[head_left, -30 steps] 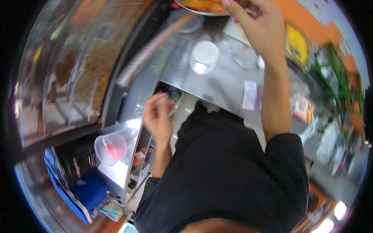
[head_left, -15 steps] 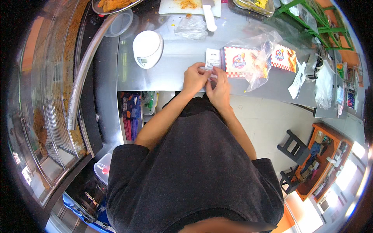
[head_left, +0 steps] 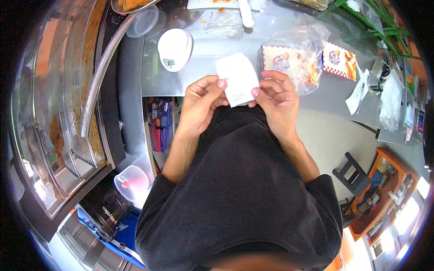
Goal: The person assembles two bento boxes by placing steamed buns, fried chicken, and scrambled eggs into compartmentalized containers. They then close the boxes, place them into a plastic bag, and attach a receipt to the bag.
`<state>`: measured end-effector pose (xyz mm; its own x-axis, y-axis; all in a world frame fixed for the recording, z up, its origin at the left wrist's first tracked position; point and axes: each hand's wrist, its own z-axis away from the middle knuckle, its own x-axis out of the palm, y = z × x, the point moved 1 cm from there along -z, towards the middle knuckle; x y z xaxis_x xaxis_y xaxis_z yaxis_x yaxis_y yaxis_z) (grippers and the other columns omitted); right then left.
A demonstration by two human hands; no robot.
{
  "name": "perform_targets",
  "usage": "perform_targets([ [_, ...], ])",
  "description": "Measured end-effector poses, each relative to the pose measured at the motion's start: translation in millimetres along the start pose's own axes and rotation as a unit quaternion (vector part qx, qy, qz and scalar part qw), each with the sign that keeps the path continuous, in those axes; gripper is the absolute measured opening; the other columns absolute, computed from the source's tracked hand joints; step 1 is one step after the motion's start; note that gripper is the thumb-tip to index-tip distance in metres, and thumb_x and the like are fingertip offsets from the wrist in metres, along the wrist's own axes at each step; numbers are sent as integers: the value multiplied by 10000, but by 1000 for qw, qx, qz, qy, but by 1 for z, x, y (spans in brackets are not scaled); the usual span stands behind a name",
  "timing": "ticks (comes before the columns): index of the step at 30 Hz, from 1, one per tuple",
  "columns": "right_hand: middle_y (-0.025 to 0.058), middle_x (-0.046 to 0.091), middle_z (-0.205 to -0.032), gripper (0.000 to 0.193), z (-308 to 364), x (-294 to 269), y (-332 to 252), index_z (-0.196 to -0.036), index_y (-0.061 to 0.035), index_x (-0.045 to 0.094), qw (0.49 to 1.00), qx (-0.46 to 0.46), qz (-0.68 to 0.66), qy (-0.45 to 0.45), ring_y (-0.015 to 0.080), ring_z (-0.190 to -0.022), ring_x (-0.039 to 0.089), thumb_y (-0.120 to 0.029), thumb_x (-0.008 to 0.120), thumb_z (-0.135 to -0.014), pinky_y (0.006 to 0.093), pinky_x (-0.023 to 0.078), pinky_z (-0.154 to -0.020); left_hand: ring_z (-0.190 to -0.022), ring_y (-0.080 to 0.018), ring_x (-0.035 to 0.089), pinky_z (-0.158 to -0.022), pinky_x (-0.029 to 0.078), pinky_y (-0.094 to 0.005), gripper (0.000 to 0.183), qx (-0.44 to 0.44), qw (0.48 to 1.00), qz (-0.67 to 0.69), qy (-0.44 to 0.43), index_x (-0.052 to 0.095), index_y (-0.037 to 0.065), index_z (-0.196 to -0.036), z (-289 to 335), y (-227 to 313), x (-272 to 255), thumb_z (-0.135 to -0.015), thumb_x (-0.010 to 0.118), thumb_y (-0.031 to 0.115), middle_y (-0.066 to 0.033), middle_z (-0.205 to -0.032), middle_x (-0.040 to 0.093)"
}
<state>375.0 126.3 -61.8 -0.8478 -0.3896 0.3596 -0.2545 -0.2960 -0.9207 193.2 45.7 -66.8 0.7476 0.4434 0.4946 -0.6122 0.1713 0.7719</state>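
Between my two hands is a white printed receipt [head_left: 238, 79], held up above the front edge of the steel counter. My left hand [head_left: 201, 97] pinches its left side with the thumb on top. At the right lower corner, the thumb of my right hand [head_left: 280, 99] presses the paper, its other fingers curled behind and beside it. Just beyond my right hand lies a printed cardboard food box [head_left: 276, 58] with a red-checked edge. A clear plastic bag [head_left: 312, 45] partly covers it. To its right is a second, similar box [head_left: 339, 62].
A white kitchen scale [head_left: 175, 49] stands on the counter [head_left: 158, 84] at left. Farther back are a crumpled plastic bag [head_left: 224, 23], a white-handled knife [head_left: 246, 13] and a cutting board [head_left: 208, 4]. More paper slips [head_left: 358, 92] lie at right. A glass display case [head_left: 58, 113] borders the left.
The receipt has come nearer to me and is now spread open, larger in view. My hands have moved apart to its two sides.
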Motion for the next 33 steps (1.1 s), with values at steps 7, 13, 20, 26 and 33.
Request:
perform_targets([
  [7,131,708,-1058,398,12,14,-11,-1284,25,498,994,-92,54,30,180,-973,706,93,672,-932,300,608,-751,-953,-213,733,-835,618,-367,208,20,998,-4,-62,680,-11,-1176,19,4,9,-1014,640,113,-142,-1104,746],
  [13,118,710,-1064,387,24,23,-11,-1273,21,519,982,-128,139,24,160,-1007,703,100,673,-927,283,562,-849,-886,-226,765,-814,633,-367,185,-48,990,88,-95,691,-28,-1134,14,13,-2,-1004,645,96,-150,-1020,767],
  [20,112,706,-1057,304,27,39,-7,-1201,32,578,974,-157,156,56,149,-988,702,96,687,-924,273,557,-832,-942,-261,765,-866,636,-404,190,-89,973,112,-180,687,-38,-1142,7,30,-18,-996,622,66,-172,-1063,759],
  [26,109,711,-1044,250,31,56,-2,-1158,32,606,972,-174,136,86,115,-911,687,98,685,-930,246,545,-762,-969,-265,758,-879,636,-422,174,-96,965,97,-226,692,-15,-1138,-4,36,-36,-1000,627,68,-170,-1081,753],
  [33,127,710,-1078,209,29,68,6,-1123,24,610,967,-188,144,91,103,-916,678,107,675,-942,229,533,-742,-969,-221,742,-853,635,-383,137,-133,959,92,-231,699,21,-1096,-7,40,-50,-1014,640,114,-137,-1071,746],
])
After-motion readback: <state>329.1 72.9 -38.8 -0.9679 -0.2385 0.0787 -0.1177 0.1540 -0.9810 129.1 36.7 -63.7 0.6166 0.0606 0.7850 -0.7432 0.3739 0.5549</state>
